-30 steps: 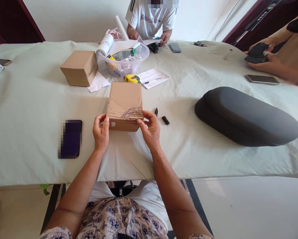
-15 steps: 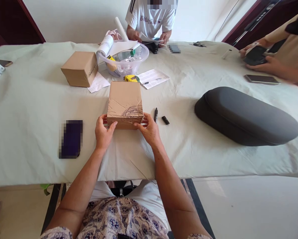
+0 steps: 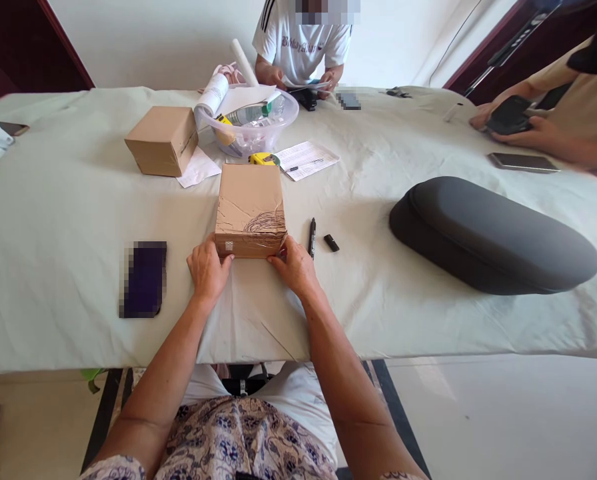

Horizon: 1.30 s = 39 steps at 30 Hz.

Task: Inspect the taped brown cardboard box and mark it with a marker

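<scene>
A taped brown cardboard box (image 3: 250, 205) with black scribbles on its top lies flat on the pale tablecloth (image 3: 53, 220) in front of me. My left hand (image 3: 207, 269) rests on the cloth at the box's near left corner, fingers curled against its front side. My right hand (image 3: 293, 265) is at the near right corner, fingertips pressed to the front edge. Just right of the box lie a black marker (image 3: 312, 237) and its cap (image 3: 331, 243).
A dark phone (image 3: 143, 278) lies to my left. A large grey oval case (image 3: 493, 233) sits on the right. Farther back are a second cardboard box (image 3: 162, 139), a clear bowl (image 3: 251, 121) of items, a yellow tape measure (image 3: 263, 159) and papers. Two other people sit across and at right.
The box's near end was lifted in both hands a second ago; it now lies flat on the cloth. Both hands slid down from its sides to its front corners.
</scene>
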Each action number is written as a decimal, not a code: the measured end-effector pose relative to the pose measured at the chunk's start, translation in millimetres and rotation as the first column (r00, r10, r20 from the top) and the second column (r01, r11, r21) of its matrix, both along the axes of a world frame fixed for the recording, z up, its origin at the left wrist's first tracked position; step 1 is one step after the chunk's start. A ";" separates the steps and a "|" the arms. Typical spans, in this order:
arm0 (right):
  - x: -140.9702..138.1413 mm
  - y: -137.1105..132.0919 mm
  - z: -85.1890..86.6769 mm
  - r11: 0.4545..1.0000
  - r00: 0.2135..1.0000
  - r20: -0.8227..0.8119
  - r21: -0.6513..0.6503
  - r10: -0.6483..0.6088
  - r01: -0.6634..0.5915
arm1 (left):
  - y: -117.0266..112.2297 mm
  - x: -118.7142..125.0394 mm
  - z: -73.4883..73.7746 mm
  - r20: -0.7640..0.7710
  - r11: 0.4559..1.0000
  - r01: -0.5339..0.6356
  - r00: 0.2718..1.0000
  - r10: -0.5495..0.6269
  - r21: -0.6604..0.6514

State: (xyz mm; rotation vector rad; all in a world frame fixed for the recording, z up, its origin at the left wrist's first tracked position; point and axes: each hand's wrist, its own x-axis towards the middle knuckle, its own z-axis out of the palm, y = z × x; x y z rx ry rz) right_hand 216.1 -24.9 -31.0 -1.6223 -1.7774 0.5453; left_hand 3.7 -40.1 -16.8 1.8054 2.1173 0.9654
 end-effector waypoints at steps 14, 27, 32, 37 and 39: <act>-11.1 -0.3 -6.4 0.989 0.979 -0.204 0.144 0.001 0.029 | 2.4 3.5 -12.8 0.146 0.987 -0.001 0.989 -0.022 0.160; -12.5 2.2 -7.8 0.987 0.952 -0.303 0.157 0.035 0.014 | 3.1 1.4 -13.8 0.175 0.984 -0.038 0.984 0.007 0.176; -11.9 2.3 -2.9 0.982 0.895 -0.445 0.179 0.029 0.057 | 3.7 -1.8 -10.1 0.206 0.950 0.006 0.976 -0.074 0.311; -11.7 4.0 -3.2 0.984 0.863 -0.505 0.152 -0.005 0.094 | 1.3 -0.6 -2.1 0.250 0.911 0.034 0.957 -0.148 0.411; -11.5 4.0 -2.7 0.988 0.852 -0.523 0.129 -0.005 0.085 | 0.1 -0.3 1.3 0.253 0.893 0.035 0.953 -0.165 0.449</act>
